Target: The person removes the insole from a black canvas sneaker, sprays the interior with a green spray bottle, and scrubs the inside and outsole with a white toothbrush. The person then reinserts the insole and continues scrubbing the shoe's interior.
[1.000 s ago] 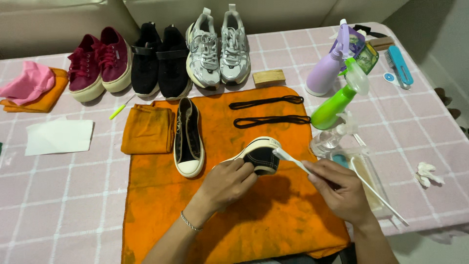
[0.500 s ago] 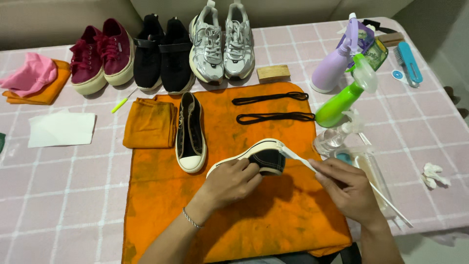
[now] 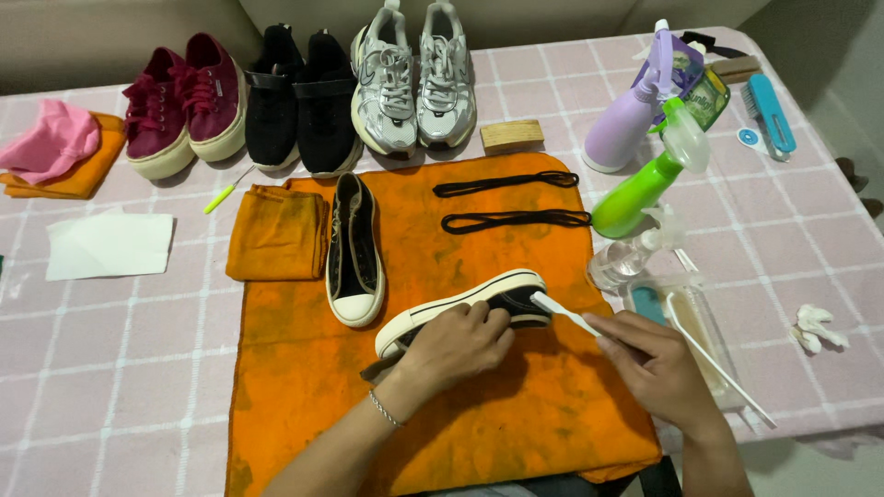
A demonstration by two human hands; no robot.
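— So, which shoe are they on?

— Black sneaker [image 3: 465, 308], tipped on its side on the orange cloth [image 3: 479, 433], near the table's [image 3: 101, 368] front edge. Its white sole faces away from the person, toe pointing right.

— And the hands?

— Left hand [image 3: 460, 345] is clamped over the sneaker's upper, fingers curled onto it, pressing it down against the cloth. Right hand [image 3: 658, 364] is closed round a white brush [image 3: 564, 313], just to the right of the shoe. The brush head meets the toe end, right beside the left hand's fingertips.

— So the shoe sits between the two hands?

— Under the left one, really, with the right hand off its toe, joined to it only by the brush.

— Where's its mate?

— Upright on the cloth, up and to the left, beside a folded orange rag [image 3: 276, 232]. Two black laces [image 3: 511, 202] lie along the cloth's far edge. Behind that, a row of maroon, black and grey pairs [image 3: 304, 92]. Spray bottles, green [image 3: 645, 179] and lilac [image 3: 631, 120], stand toward the right edge, and a clear tray [image 3: 691, 336] lies just past the right hand.
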